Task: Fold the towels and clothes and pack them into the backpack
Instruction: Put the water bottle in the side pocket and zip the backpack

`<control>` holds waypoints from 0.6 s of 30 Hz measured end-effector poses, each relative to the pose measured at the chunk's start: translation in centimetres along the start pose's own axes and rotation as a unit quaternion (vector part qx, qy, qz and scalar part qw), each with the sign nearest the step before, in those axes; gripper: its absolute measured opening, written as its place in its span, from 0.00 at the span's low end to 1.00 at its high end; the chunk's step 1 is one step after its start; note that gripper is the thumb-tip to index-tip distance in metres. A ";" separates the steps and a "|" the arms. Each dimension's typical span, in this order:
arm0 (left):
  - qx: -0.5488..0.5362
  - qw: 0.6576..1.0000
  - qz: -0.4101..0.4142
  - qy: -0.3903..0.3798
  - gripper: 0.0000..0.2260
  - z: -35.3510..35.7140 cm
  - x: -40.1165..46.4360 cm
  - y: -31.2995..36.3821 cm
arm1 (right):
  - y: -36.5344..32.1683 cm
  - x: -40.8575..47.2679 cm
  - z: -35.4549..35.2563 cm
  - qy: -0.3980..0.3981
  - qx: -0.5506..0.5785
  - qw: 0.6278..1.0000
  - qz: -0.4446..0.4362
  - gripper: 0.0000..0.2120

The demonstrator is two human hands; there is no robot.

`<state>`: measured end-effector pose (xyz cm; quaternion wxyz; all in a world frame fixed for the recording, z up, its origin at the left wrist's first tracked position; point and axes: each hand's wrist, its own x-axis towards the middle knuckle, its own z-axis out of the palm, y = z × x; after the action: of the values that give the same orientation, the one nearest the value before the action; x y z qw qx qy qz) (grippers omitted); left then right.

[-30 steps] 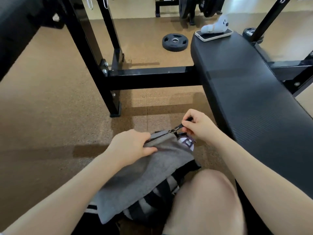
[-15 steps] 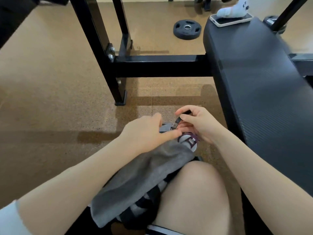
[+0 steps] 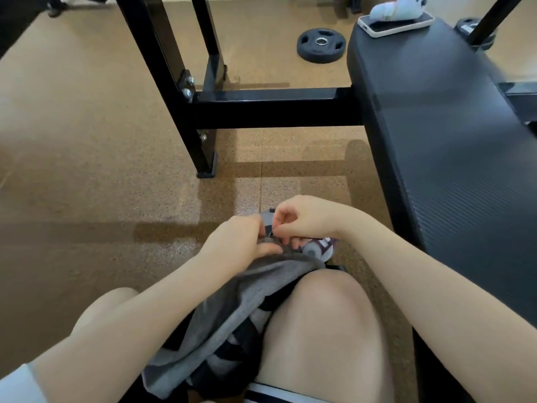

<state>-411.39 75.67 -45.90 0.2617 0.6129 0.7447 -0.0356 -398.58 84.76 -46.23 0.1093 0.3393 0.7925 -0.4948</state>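
- The backpack (image 3: 232, 312) sits between the person's knees, low in the middle of the view: grey fabric on top, with black and pale stripes showing down its near side.
- The left hand (image 3: 238, 242) grips the grey top edge, fingers curled down over the cloth, right beside the other hand.
- The zip pull (image 3: 270, 234) is a small metal glint between the two hands, at the far end of the bag.
- The right hand (image 3: 308, 219) pinches that pull, thumb and fingers closed together on it.
- A round purple-and-white tag (image 3: 319, 248) pokes out just under the right hand, against the bag's far corner.
- The floor (image 3: 87, 170) is speckled tan rubber laid in tiles, with long shadows across it.
- A black steel frame (image 3: 186, 91) stands on the floor to the left of centre, its crossbar running right to the table.
- A weight plate (image 3: 321, 45) lies flat on the floor beyond the crossbar.
- The table (image 3: 453, 146) is a padded black gym bench along the right side.
- A phone (image 3: 395, 23) in a pale case lies on its far end, with a white soft toy (image 3: 398, 6) resting on top of it.
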 end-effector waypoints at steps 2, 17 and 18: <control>-0.005 1.000 0.005 0.004 0.20 0.1 -0.2 -0.1 | -0.3 0.4 0.3 -0.002 -0.040 0.999 -0.029 0.03; 0.030 0.998 0.030 0.048 0.15 -1.8 -0.6 -1.3 | 5.0 4.2 -1.6 0.097 -0.016 0.993 0.068 0.02; 0.032 0.998 0.033 0.051 0.14 -1.8 -0.6 -1.4 | 5.0 4.8 -1.5 0.114 -0.050 0.989 0.074 0.02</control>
<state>-413.20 75.43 -44.46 0.2044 0.6462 0.7350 -0.0198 -398.69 89.51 -51.44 0.0714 0.4456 0.7960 -0.4035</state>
